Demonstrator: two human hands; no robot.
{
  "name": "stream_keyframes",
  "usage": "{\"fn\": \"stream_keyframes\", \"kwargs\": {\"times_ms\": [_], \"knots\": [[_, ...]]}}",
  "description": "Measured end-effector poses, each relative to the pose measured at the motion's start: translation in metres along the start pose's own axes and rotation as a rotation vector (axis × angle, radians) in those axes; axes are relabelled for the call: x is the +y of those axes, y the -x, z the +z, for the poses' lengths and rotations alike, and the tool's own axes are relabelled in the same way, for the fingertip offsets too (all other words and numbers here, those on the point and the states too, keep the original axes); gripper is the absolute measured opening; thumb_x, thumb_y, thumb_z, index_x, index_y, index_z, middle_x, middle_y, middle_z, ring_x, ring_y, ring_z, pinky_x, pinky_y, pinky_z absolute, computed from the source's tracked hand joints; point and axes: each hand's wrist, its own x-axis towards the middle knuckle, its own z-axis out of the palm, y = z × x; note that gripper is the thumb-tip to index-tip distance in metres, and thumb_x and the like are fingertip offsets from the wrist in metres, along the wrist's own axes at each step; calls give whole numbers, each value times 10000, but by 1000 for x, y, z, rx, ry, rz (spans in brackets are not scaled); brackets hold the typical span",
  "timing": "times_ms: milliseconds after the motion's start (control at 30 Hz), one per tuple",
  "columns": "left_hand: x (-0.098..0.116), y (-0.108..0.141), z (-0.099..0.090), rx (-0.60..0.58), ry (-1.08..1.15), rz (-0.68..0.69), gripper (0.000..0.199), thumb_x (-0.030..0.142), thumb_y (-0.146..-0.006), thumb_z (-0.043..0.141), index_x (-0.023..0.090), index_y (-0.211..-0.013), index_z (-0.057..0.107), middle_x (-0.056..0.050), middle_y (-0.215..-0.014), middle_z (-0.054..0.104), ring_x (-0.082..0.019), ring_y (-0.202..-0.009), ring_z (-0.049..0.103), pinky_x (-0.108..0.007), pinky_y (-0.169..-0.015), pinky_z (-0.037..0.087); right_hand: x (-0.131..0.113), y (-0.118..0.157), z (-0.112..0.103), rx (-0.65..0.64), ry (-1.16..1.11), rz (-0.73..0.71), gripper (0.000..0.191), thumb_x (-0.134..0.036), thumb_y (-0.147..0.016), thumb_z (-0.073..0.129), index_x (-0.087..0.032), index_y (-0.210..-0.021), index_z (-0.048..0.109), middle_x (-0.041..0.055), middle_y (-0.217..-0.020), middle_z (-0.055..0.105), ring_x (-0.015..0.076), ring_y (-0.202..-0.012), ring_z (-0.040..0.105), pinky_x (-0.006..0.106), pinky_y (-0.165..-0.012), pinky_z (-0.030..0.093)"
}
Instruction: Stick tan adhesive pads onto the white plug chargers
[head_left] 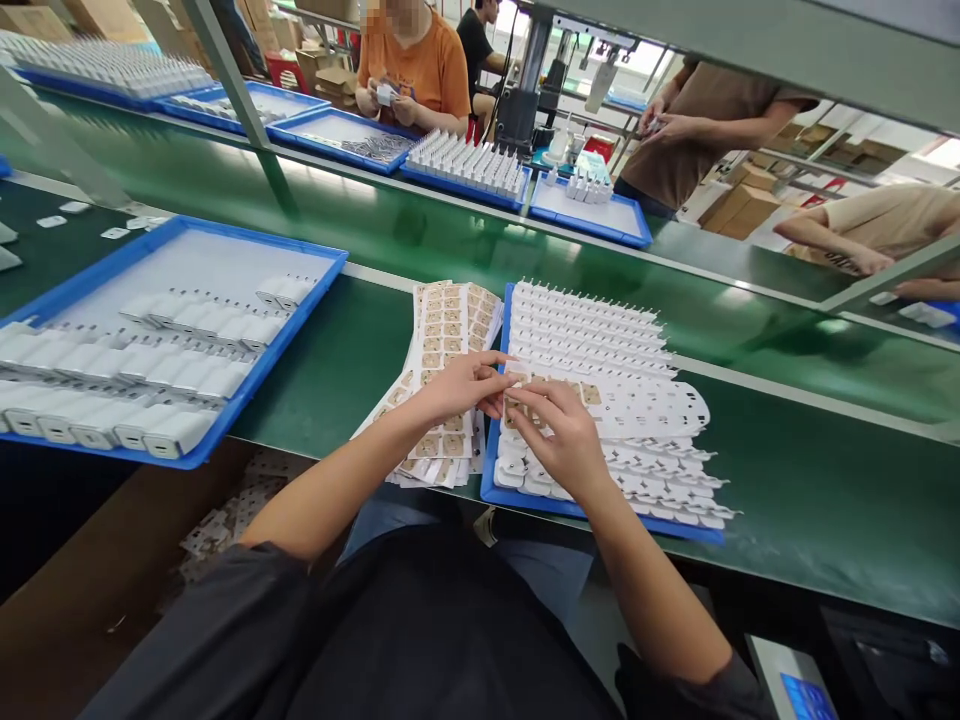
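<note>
My left hand (pixel 476 388) and my right hand (pixel 559 430) meet fingertip to fingertip over the left edge of a blue-rimmed tray (pixel 491 470). The fingers of both are drawn together in a pinch; whatever is between them is too small to make out. Beneath my right hand lies a white sheet (pixel 652 408) with punched holes and some tan stickers (pixel 591 394) at its left part. It rests across rows of small white plastic parts (pixel 585 320) with thin pins. Beside the tray, under my left hand, is a fanned stack of tan sticker sheets (pixel 442 330).
Another blue tray (pixel 270 365) at the left holds white plastic housings (pixel 180 430). Beyond the green bench stand several trays, one with white pronged parts (pixel 469 165). Co-workers, one in an orange shirt (pixel 427 70), sit or stand opposite. A metal post (pixel 225 70) rises at the left.
</note>
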Motion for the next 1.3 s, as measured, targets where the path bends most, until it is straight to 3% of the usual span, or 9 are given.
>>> {"fn": "stream_keyframes", "kwargs": {"times_ms": [333,467,567,700,800,933,1100,1200,1300], "knots": [[-7,-15,-7,32,-145,-12,436,391,-874,687,129,-1212,599,15,-657,630,-132,-578,621,-298,-640,567,2,9,-6,95,-26,-19,116,-171,-942,631,-259,-958,705,63,-940,732,228,-866,683,402,-770,560],[-3,-12,-13,234,-659,183,447,430,-904,640,156,-1256,615,-90,-951,692,-273,-949,664,-468,-932,517,-7,34,-30,452,-190,227,76,-187,-904,672,-255,-935,679,54,-911,680,233,-879,666,418,-759,568],[-12,18,0,327,-948,462,494,480,-868,689,217,-1279,610,-137,-1306,601,-362,-1294,478,-553,-1126,346,-13,66,-42,690,-252,381,38,-196,-884,688,-231,-880,671,51,-846,634,219,-806,626,359,-632,523],[-46,62,28,89,-1125,583,483,478,-809,764,211,-1191,639,-187,-1537,401,-426,-1380,350,-592,-1119,327,-18,110,-45,633,-246,492,53,-176,-861,706,-218,-887,687,58,-852,635,226,-812,623,347,-609,504],[-69,77,38,94,-1163,541,270,284,-855,739,196,-1096,655,-199,-1589,324,-429,-1383,337,-606,-1079,352,-23,131,-44,526,-250,536,86,-149,-867,694,-212,-925,699,68,-899,642,234,-864,628,366,-663,522],[-72,80,31,222,-708,540,259,303,-823,781,224,-1038,660,-145,-1383,551,-336,-1264,491,-511,-1039,442,-39,131,-35,413,-392,534,126,-113,-899,641,-218,-946,692,71,-929,636,223,-890,618,373,-727,528],[-58,82,36,296,312,203,442,387,-740,847,217,-1039,570,-9,-921,634,-139,-767,630,-216,-616,530,-63,95,-10,207,-748,418,162,-117,-929,590,-242,-990,672,54,-858,667,219,-835,642,373,-722,533],[-60,84,42,221,530,107,597,357,-679,891,247,-1165,561,12,-927,630,-122,-757,633,-201,-625,538,-71,74,3,144,-843,355,169,-108,-908,625,-248,-987,677,44,-862,692,215,-829,655,378,-750,531],[-66,86,37,126,484,176,544,326,-682,893,228,-1138,614,1,-942,660,-119,-808,648,-201,-710,535,-74,66,10,148,-885,343,177,-95,-892,647,-249,-975,675,30,-851,693,191,-785,637,350,-734,513]]}}
